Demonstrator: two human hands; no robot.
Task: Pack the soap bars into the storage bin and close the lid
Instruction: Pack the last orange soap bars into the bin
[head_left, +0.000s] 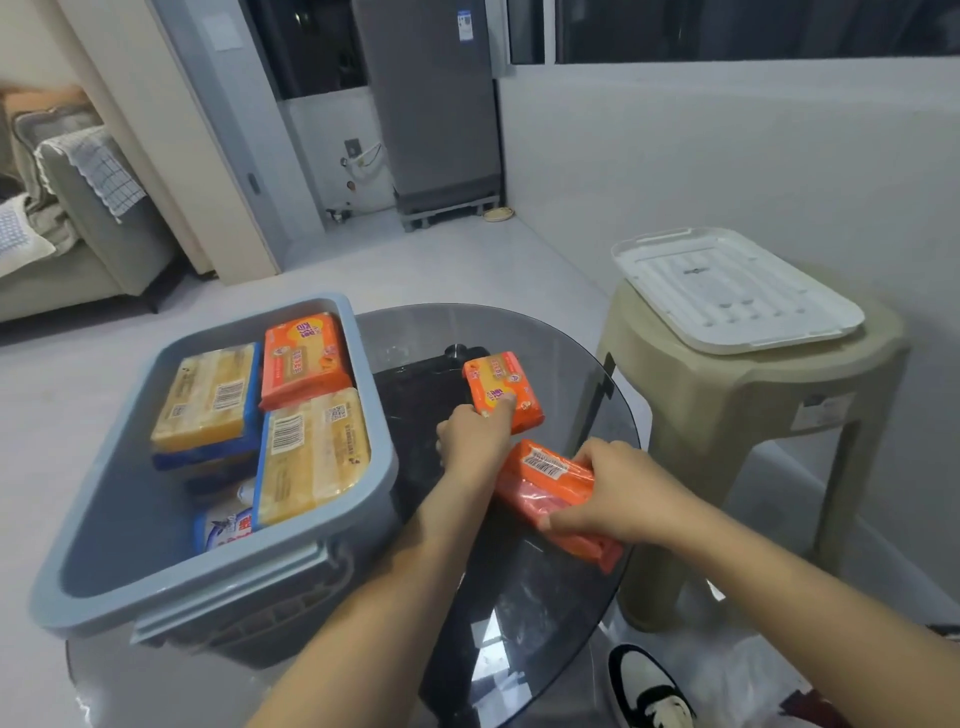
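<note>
Glass surface carried the storage bin, partly filled. Both hands were clamped on orange soap bars beside it: left hand on one, right hand on another, probably for loading. Its lid waited on a stool.

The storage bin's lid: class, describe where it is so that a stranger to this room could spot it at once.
Start at the round glass table holding the grey-blue storage bin. To its right stands a beige plastic stool, and the lid lies flat on its seat. It is the only white, ribbed, rectangular panel here, away from the bin and both hands.
</note>
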